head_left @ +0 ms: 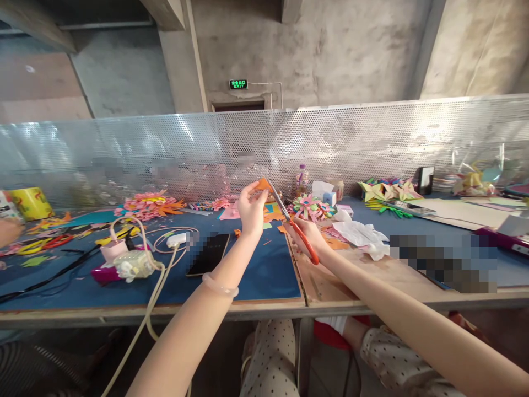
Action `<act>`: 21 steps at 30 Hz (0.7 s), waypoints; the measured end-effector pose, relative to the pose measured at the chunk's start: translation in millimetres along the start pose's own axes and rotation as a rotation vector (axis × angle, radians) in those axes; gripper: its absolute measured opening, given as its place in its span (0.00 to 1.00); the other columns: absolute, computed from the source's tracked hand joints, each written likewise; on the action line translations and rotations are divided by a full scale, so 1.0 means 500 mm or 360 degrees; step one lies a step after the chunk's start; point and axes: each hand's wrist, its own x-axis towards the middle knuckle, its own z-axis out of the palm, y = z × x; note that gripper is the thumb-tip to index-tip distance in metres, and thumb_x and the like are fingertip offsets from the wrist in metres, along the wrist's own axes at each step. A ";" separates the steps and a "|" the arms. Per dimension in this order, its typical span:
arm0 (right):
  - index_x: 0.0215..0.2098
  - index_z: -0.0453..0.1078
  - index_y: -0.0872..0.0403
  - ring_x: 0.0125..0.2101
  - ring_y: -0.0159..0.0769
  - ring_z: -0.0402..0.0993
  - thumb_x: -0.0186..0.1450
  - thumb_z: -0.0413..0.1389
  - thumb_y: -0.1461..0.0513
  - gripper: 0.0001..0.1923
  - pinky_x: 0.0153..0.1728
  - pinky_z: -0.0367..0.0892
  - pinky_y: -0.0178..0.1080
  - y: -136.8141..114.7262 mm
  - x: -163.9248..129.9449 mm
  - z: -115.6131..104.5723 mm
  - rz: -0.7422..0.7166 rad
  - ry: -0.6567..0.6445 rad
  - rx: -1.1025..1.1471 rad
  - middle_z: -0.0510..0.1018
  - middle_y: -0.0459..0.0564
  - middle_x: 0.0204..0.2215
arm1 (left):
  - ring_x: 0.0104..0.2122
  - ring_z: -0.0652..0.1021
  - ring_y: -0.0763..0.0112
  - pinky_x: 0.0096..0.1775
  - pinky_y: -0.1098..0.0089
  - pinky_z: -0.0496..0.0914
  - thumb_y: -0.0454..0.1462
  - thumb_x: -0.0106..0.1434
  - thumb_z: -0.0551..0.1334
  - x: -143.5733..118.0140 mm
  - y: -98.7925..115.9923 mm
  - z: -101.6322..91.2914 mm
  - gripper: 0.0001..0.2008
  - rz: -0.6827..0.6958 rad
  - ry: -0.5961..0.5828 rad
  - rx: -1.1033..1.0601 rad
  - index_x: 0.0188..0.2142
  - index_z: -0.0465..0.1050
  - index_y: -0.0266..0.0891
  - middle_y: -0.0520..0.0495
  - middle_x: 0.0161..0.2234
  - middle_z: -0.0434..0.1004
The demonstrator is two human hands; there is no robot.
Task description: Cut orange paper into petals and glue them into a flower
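Between the fingertips of my left hand (253,208) is a small piece of orange paper (263,184), raised above the table. My right hand (306,236) grips scissors (305,240) with orange handles, their metal blades pointing up and left to the paper's edge. How far the blades are parted is too small to tell. Beyond the hands lies a flower of folded pink and green paper (312,207). Scraps of coloured paper lie on the table around and below my hands.
A dark phone (209,255) lies left of my left forearm, beside white cables and a charger (177,240). Pink paper flowers (151,205) are behind it. White tissue (363,237) lies to the right. A perforated metal screen (351,138) borders the back; another person's hand (9,230) shows far left.
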 end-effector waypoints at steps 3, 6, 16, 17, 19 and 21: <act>0.22 0.56 0.52 0.19 0.30 0.60 0.62 0.47 0.45 0.22 0.20 0.54 0.34 0.001 0.000 0.000 -0.0007 -0.0007 0.0008 0.62 0.42 0.17 | 0.37 0.78 0.65 0.38 0.64 0.72 0.39 0.52 0.68 -0.001 0.001 0.000 0.18 0.0007 -0.0013 -0.0011 0.43 0.71 0.41 0.44 0.39 0.77; 0.21 0.53 0.52 0.19 0.29 0.59 0.62 0.48 0.45 0.23 0.21 0.53 0.34 0.000 0.000 0.001 -0.0036 0.0002 0.0007 0.60 0.41 0.16 | 0.37 0.78 0.65 0.38 0.64 0.72 0.39 0.53 0.67 -0.001 -0.001 -0.002 0.18 0.0023 -0.0034 -0.0011 0.43 0.71 0.41 0.44 0.40 0.77; 0.22 0.56 0.52 0.20 0.31 0.62 0.61 0.47 0.44 0.22 0.22 0.56 0.34 -0.003 0.000 -0.001 0.0025 -0.0011 0.0011 0.64 0.42 0.17 | 0.37 0.78 0.67 0.39 0.64 0.72 0.39 0.53 0.67 0.001 -0.007 -0.002 0.18 0.0048 -0.0055 -0.0013 0.44 0.71 0.40 0.43 0.42 0.76; 0.22 0.56 0.52 0.20 0.31 0.62 0.61 0.47 0.44 0.22 0.22 0.56 0.35 -0.003 0.000 -0.002 0.0028 -0.0011 0.0011 0.64 0.42 0.17 | 0.37 0.78 0.66 0.39 0.64 0.72 0.39 0.54 0.67 0.001 -0.008 -0.002 0.17 0.0051 -0.0055 -0.0012 0.44 0.71 0.40 0.43 0.42 0.76; 0.22 0.56 0.52 0.20 0.31 0.63 0.61 0.47 0.44 0.22 0.22 0.56 0.35 -0.003 0.000 -0.001 0.0028 -0.0006 0.0006 0.64 0.43 0.17 | 0.37 0.78 0.66 0.39 0.64 0.72 0.39 0.53 0.67 0.001 -0.008 -0.003 0.17 0.0055 -0.0053 -0.0017 0.43 0.71 0.40 0.43 0.41 0.76; 0.22 0.56 0.52 0.20 0.31 0.63 0.61 0.48 0.44 0.22 0.22 0.56 0.35 -0.003 0.000 -0.001 0.0029 0.0000 0.0003 0.65 0.43 0.17 | 0.37 0.78 0.66 0.39 0.64 0.72 0.39 0.53 0.67 0.000 -0.008 -0.003 0.17 0.0058 -0.0058 -0.0020 0.43 0.71 0.40 0.44 0.41 0.76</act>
